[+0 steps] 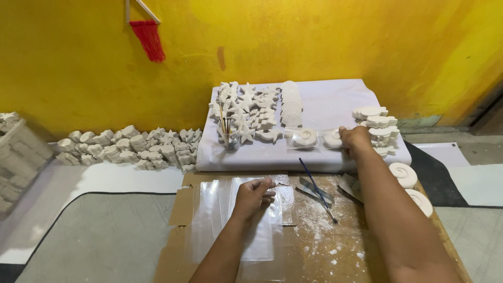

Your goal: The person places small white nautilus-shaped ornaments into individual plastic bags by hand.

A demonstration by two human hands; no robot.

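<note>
Head view: left hand (252,195) rests on clear plastic bags (258,220) at board centre, fingers curled, pinching top bag edge. Right hand (354,138) reaches to white-cloth platform (335,102), fingers closed around bagged white shell (333,138). Brush (317,188) and metal scrapers (314,189) lie between arms. Spiral casts (403,174) crowd board's right edge; left floor open.

yellow wall (314,42), white plaster shells (291,105), red tassel (148,39)
</note>
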